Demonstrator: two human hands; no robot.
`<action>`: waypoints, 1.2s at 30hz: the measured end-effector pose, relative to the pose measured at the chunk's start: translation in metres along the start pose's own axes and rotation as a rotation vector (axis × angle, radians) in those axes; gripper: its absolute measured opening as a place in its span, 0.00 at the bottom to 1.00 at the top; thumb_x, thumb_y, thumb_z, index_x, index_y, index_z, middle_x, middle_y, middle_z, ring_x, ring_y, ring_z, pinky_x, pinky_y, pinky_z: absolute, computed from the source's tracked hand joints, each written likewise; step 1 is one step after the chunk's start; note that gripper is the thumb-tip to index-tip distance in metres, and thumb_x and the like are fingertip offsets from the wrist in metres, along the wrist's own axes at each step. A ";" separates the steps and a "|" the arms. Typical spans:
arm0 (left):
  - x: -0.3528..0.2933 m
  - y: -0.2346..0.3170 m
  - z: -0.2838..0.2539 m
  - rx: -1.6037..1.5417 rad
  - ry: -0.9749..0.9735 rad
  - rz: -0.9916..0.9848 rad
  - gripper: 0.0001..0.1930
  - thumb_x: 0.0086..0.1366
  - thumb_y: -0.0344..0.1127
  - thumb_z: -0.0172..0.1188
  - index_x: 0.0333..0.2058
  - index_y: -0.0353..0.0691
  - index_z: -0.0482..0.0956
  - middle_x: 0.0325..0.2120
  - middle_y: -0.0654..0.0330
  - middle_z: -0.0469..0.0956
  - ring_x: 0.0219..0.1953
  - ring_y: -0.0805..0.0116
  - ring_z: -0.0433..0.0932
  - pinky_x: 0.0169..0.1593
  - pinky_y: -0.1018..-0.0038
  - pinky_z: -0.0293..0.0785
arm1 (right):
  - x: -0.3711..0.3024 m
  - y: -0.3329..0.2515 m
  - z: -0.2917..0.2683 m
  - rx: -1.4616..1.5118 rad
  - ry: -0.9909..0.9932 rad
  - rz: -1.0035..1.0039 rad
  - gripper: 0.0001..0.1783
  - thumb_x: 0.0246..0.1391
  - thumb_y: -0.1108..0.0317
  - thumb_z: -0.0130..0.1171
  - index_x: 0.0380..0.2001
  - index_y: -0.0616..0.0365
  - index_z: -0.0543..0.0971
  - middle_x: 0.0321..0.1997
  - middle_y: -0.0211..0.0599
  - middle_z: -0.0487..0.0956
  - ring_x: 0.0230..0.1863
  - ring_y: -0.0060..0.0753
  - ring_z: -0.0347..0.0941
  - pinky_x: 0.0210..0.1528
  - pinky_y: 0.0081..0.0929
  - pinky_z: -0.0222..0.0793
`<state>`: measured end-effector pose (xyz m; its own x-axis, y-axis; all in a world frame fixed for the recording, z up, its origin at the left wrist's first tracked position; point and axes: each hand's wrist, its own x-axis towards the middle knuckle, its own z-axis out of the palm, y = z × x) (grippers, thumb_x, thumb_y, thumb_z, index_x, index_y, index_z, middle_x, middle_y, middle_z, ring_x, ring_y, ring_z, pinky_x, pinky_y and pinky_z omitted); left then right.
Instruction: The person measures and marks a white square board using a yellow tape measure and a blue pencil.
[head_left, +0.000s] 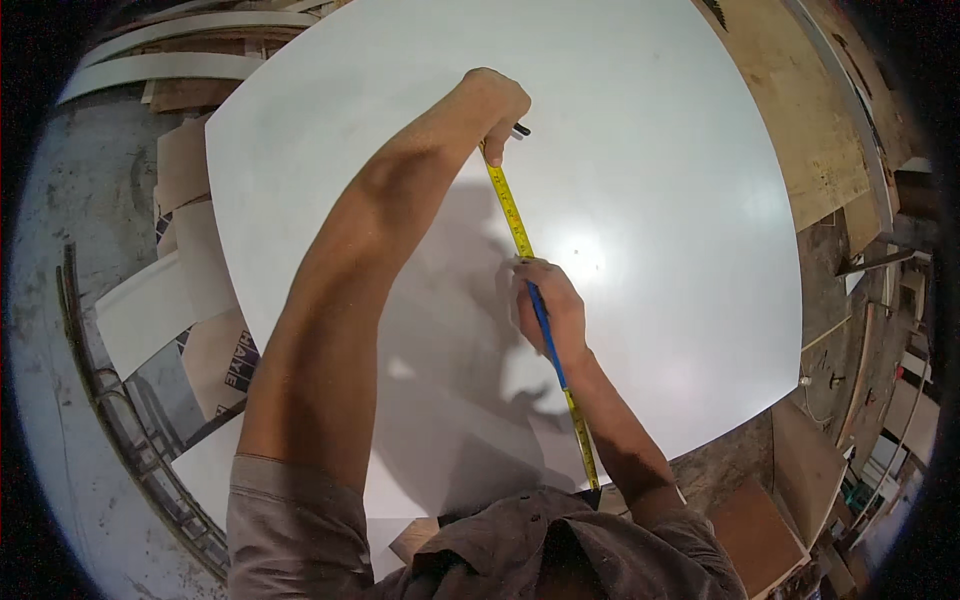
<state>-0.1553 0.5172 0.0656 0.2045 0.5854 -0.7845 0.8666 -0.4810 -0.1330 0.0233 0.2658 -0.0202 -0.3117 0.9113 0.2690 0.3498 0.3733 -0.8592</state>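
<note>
A yellow tape measure [511, 212] lies stretched over a large white panel [660, 180], running from far to near. At its far end my left hand [498, 105] is closed, with the thumb on the tape. A short black tip [521, 129] pokes out beside those fingers; the rest of that item is hidden. My right hand [558, 310] curls over the middle of the tape, fingers closed. A slim blue length [546, 328] runs through its grip in line with the tape; I cannot tell whether it is a separate piece. The tape continues to the panel's near edge by my shirt.
Cut boards [190, 250] and a dark metal frame [105, 400] lie on the floor at the left. Curved white strips [165, 68] are at the far left. A plywood sheet [800, 120] lies right of the panel, with brown boards [755, 535] at the near right.
</note>
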 end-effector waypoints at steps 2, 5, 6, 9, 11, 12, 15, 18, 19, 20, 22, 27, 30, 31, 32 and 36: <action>0.001 -0.003 0.002 0.001 0.009 0.001 0.21 0.46 0.46 0.83 0.34 0.42 0.89 0.30 0.64 0.86 0.33 0.64 0.84 0.35 0.66 0.80 | 0.001 0.001 0.001 -0.022 -0.014 -0.032 0.19 0.51 0.81 0.61 0.46 0.53 0.79 0.50 0.42 0.82 0.50 0.50 0.80 0.52 0.40 0.78; 0.002 -0.006 0.004 -0.020 0.009 0.013 0.20 0.46 0.46 0.83 0.34 0.40 0.89 0.30 0.63 0.87 0.32 0.64 0.84 0.35 0.65 0.80 | -0.002 -0.001 0.000 -0.070 -0.040 -0.048 0.21 0.50 0.83 0.60 0.48 0.55 0.79 0.49 0.43 0.81 0.49 0.50 0.80 0.52 0.38 0.77; 0.002 -0.006 0.004 -0.032 0.007 0.018 0.20 0.46 0.45 0.83 0.33 0.40 0.89 0.29 0.63 0.87 0.32 0.64 0.85 0.35 0.65 0.80 | -0.003 -0.004 0.000 -0.096 -0.047 -0.061 0.22 0.50 0.84 0.59 0.48 0.55 0.79 0.47 0.44 0.82 0.47 0.50 0.80 0.51 0.38 0.77; 0.002 -0.001 0.002 -0.015 0.037 0.020 0.20 0.46 0.46 0.83 0.33 0.40 0.89 0.30 0.63 0.87 0.32 0.64 0.85 0.35 0.66 0.80 | -0.001 0.000 0.003 -0.094 -0.027 -0.033 0.22 0.50 0.85 0.58 0.49 0.56 0.79 0.44 0.45 0.82 0.46 0.50 0.80 0.50 0.37 0.77; 0.005 -0.010 0.010 -0.023 0.059 0.032 0.22 0.43 0.50 0.82 0.30 0.40 0.88 0.27 0.61 0.86 0.30 0.60 0.84 0.35 0.62 0.80 | 0.002 0.000 0.005 -0.058 -0.024 -0.043 0.20 0.51 0.83 0.59 0.48 0.56 0.79 0.45 0.44 0.82 0.45 0.48 0.80 0.49 0.37 0.78; 0.006 -0.015 0.015 -0.027 0.070 0.038 0.23 0.42 0.52 0.82 0.28 0.40 0.88 0.25 0.60 0.85 0.29 0.58 0.84 0.34 0.60 0.81 | 0.004 0.000 0.005 -0.043 -0.026 -0.067 0.19 0.53 0.80 0.59 0.49 0.56 0.79 0.46 0.44 0.82 0.44 0.46 0.81 0.47 0.36 0.79; 0.004 -0.007 0.009 -0.006 0.101 0.064 0.24 0.41 0.51 0.82 0.30 0.39 0.88 0.27 0.59 0.86 0.30 0.59 0.85 0.35 0.61 0.81 | 0.012 -0.006 -0.002 0.095 0.015 0.155 0.13 0.58 0.76 0.58 0.48 0.57 0.79 0.40 0.41 0.83 0.36 0.36 0.82 0.39 0.31 0.79; 0.003 -0.008 0.009 -0.012 0.100 0.067 0.25 0.41 0.51 0.83 0.31 0.38 0.89 0.28 0.59 0.87 0.31 0.59 0.86 0.36 0.62 0.81 | 0.027 -0.004 -0.001 0.209 0.071 0.367 0.10 0.63 0.70 0.57 0.46 0.59 0.79 0.29 0.37 0.82 0.26 0.24 0.79 0.32 0.25 0.77; 0.002 -0.007 0.008 -0.015 0.100 0.061 0.24 0.41 0.50 0.83 0.31 0.38 0.89 0.28 0.58 0.87 0.31 0.59 0.86 0.36 0.62 0.81 | 0.036 0.000 0.000 0.213 0.077 0.427 0.10 0.63 0.69 0.57 0.46 0.59 0.79 0.28 0.37 0.82 0.26 0.24 0.79 0.32 0.25 0.77; 0.002 -0.005 0.008 -0.018 0.100 0.055 0.24 0.40 0.50 0.83 0.31 0.38 0.89 0.28 0.58 0.87 0.32 0.59 0.86 0.36 0.62 0.81 | 0.041 0.001 -0.003 0.317 0.050 0.486 0.10 0.62 0.67 0.58 0.43 0.60 0.79 0.28 0.39 0.83 0.26 0.26 0.80 0.32 0.27 0.77; 0.001 -0.005 0.007 -0.023 0.097 0.049 0.24 0.40 0.49 0.83 0.32 0.38 0.89 0.29 0.58 0.87 0.32 0.58 0.86 0.37 0.62 0.82 | 0.056 0.004 -0.003 0.223 0.078 0.407 0.09 0.62 0.68 0.58 0.42 0.60 0.78 0.27 0.39 0.83 0.26 0.27 0.80 0.32 0.27 0.77; 0.001 -0.007 0.008 -0.023 0.130 0.056 0.24 0.39 0.47 0.84 0.33 0.39 0.90 0.31 0.58 0.88 0.32 0.59 0.86 0.38 0.63 0.82 | 0.087 0.023 0.005 0.172 0.019 0.304 0.06 0.57 0.71 0.60 0.35 0.62 0.76 0.28 0.39 0.84 0.26 0.25 0.79 0.32 0.24 0.77; 0.007 -0.008 0.011 -0.022 0.098 0.059 0.24 0.38 0.46 0.84 0.34 0.39 0.90 0.30 0.58 0.88 0.31 0.59 0.86 0.37 0.64 0.82 | 0.088 0.024 0.011 0.230 0.039 0.270 0.03 0.55 0.74 0.60 0.31 0.61 0.76 0.27 0.36 0.83 0.24 0.22 0.79 0.30 0.22 0.76; 0.009 -0.006 0.013 -0.023 0.135 0.073 0.24 0.38 0.45 0.84 0.33 0.39 0.90 0.30 0.59 0.88 0.31 0.59 0.86 0.37 0.64 0.82 | 0.088 0.024 0.010 0.216 0.039 0.277 0.03 0.54 0.75 0.60 0.30 0.61 0.76 0.26 0.35 0.83 0.24 0.22 0.78 0.29 0.22 0.76; 0.004 -0.005 0.012 -0.023 0.170 0.082 0.23 0.38 0.45 0.84 0.33 0.39 0.90 0.29 0.59 0.88 0.31 0.59 0.86 0.37 0.64 0.82 | 0.089 0.022 0.011 0.201 0.034 0.297 0.05 0.54 0.75 0.61 0.29 0.61 0.75 0.25 0.35 0.82 0.23 0.21 0.76 0.28 0.21 0.74; -0.003 0.000 0.008 0.003 0.159 0.062 0.21 0.38 0.42 0.84 0.32 0.40 0.91 0.28 0.59 0.87 0.31 0.60 0.86 0.36 0.65 0.82 | 0.096 0.016 0.013 0.146 -0.007 0.357 0.09 0.54 0.74 0.63 0.24 0.62 0.73 0.20 0.35 0.79 0.20 0.18 0.72 0.24 0.20 0.70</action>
<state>-0.1599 0.5106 0.0631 0.3274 0.6501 -0.6857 0.8485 -0.5216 -0.0894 -0.0126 0.3567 -0.0134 -0.1998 0.9780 -0.0607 0.3078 0.0038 -0.9514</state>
